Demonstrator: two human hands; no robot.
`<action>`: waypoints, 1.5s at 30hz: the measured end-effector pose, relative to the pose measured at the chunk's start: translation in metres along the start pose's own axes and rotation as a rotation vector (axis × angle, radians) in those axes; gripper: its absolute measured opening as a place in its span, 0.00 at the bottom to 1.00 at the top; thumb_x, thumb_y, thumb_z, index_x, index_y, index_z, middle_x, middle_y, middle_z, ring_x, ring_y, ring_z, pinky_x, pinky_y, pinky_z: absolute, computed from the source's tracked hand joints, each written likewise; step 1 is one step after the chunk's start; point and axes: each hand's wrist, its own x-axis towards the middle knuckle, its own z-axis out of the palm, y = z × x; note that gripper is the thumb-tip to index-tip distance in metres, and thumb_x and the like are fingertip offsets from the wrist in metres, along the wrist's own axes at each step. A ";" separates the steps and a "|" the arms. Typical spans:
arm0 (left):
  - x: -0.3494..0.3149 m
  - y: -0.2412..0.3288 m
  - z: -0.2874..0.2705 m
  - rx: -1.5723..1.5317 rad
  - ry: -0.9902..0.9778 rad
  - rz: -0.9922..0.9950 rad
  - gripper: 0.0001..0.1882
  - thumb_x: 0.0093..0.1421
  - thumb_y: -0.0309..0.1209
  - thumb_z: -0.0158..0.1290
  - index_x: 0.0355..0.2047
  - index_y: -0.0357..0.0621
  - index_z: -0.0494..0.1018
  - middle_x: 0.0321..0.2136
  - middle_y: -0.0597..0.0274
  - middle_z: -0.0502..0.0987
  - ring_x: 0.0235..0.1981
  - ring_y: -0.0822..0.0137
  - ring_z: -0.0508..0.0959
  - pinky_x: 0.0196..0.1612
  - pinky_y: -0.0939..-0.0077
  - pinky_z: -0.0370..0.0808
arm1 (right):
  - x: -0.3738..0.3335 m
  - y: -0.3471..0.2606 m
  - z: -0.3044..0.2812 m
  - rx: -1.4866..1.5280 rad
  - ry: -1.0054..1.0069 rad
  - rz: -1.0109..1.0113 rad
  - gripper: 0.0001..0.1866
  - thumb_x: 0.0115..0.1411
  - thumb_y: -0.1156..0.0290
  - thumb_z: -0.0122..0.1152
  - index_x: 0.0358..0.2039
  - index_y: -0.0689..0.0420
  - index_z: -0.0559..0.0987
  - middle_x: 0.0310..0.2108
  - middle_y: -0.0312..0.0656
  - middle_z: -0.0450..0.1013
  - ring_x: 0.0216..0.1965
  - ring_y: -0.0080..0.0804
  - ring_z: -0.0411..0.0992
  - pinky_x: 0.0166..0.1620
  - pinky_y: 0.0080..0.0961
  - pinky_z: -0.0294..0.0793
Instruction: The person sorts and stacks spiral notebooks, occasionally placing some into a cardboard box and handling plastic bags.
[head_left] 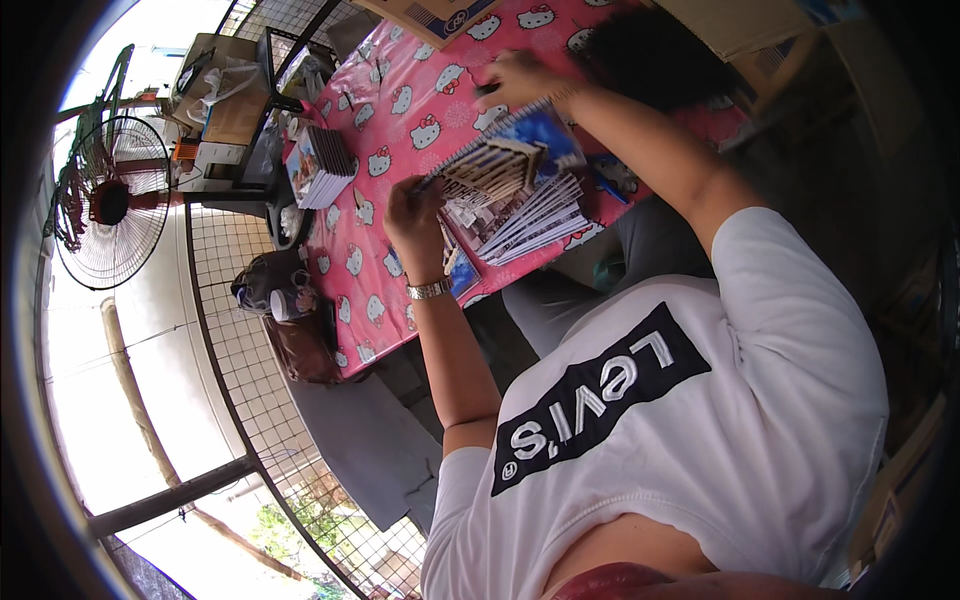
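A spiral-bound notebook (490,168) with a blue and tan picture cover is tilted up over the table, its coil along the far edge. My left hand (412,215), with a metal watch at the wrist, is closed on the notebook's left corner. Beyond the coil, my right hand (520,80) has its fingers curled around something small and dark that I cannot make out. Under the raised notebook lies a fanned pile of notebooks (535,225), white page edges toward me. A blue pen (608,190) rests to the right of the pile.
A pink patterned cloth (375,215) covers the table. Another notebook stack (322,168) stands at its left edge. A black fuzzy-looking item (655,58) lies far right, near cardboard boxes (430,18). Bags (300,345) and a standing fan (112,202) are at left.
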 end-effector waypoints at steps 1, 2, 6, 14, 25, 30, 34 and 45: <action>0.015 0.021 0.029 -0.052 -0.038 0.076 0.10 0.58 0.27 0.60 0.36 0.33 0.74 0.24 0.61 0.79 0.27 0.72 0.80 0.30 0.80 0.74 | -0.007 0.083 -0.001 -0.151 0.171 0.053 0.28 0.52 0.48 0.66 0.44 0.58 0.80 0.46 0.53 0.73 0.48 0.51 0.71 0.50 0.40 0.71; 0.035 0.058 0.073 -0.137 -0.107 0.184 0.09 0.60 0.27 0.59 0.37 0.33 0.74 0.24 0.61 0.79 0.27 0.72 0.81 0.29 0.80 0.75 | -0.034 0.176 -0.038 -0.336 0.371 0.149 0.26 0.51 0.47 0.64 0.40 0.56 0.82 0.46 0.56 0.73 0.46 0.53 0.73 0.48 0.43 0.74; -0.012 0.015 0.035 -0.110 0.073 -0.002 0.11 0.67 0.33 0.52 0.39 0.34 0.73 0.24 0.60 0.78 0.23 0.71 0.80 0.21 0.81 0.74 | -0.088 0.115 0.050 -0.086 0.582 0.019 0.32 0.58 0.53 0.61 0.57 0.58 0.69 0.57 0.58 0.62 0.58 0.53 0.63 0.61 0.41 0.64; -0.010 0.003 0.049 0.148 0.237 0.165 0.10 0.65 0.32 0.54 0.44 0.42 0.70 0.19 0.60 0.75 0.16 0.73 0.75 0.20 0.78 0.69 | -0.220 0.039 0.029 -0.633 0.157 0.315 0.44 0.59 0.46 0.58 0.69 0.51 0.53 0.70 0.52 0.45 0.70 0.55 0.45 0.62 0.65 0.50; -0.012 0.012 0.051 -0.032 0.218 0.047 0.11 0.66 0.35 0.53 0.38 0.39 0.70 0.18 0.64 0.72 0.16 0.76 0.75 0.19 0.80 0.72 | -0.235 0.039 0.057 -0.421 0.244 0.160 0.47 0.51 0.46 0.66 0.67 0.51 0.57 0.63 0.50 0.55 0.59 0.50 0.60 0.61 0.54 0.58; -0.006 0.008 0.047 -0.019 0.209 0.004 0.10 0.65 0.32 0.54 0.38 0.38 0.70 0.21 0.62 0.74 0.17 0.76 0.76 0.19 0.80 0.73 | -0.227 0.054 0.046 -0.074 0.326 0.169 0.41 0.45 0.61 0.73 0.60 0.56 0.68 0.60 0.52 0.59 0.52 0.48 0.67 0.54 0.40 0.67; -0.012 0.009 0.046 -0.066 0.209 0.124 0.10 0.65 0.32 0.55 0.38 0.37 0.72 0.20 0.63 0.75 0.18 0.77 0.77 0.20 0.81 0.73 | -0.222 0.020 0.012 0.175 0.524 -0.027 0.35 0.44 0.65 0.72 0.55 0.58 0.73 0.53 0.51 0.68 0.50 0.47 0.69 0.53 0.39 0.68; -0.017 0.001 0.048 -0.047 0.234 0.179 0.13 0.58 0.15 0.52 0.44 0.34 0.76 0.29 0.60 0.83 0.28 0.76 0.80 0.31 0.80 0.76 | -0.153 -0.119 -0.014 0.166 0.412 -0.422 0.31 0.49 0.66 0.69 0.55 0.58 0.74 0.47 0.47 0.73 0.49 0.45 0.70 0.55 0.37 0.68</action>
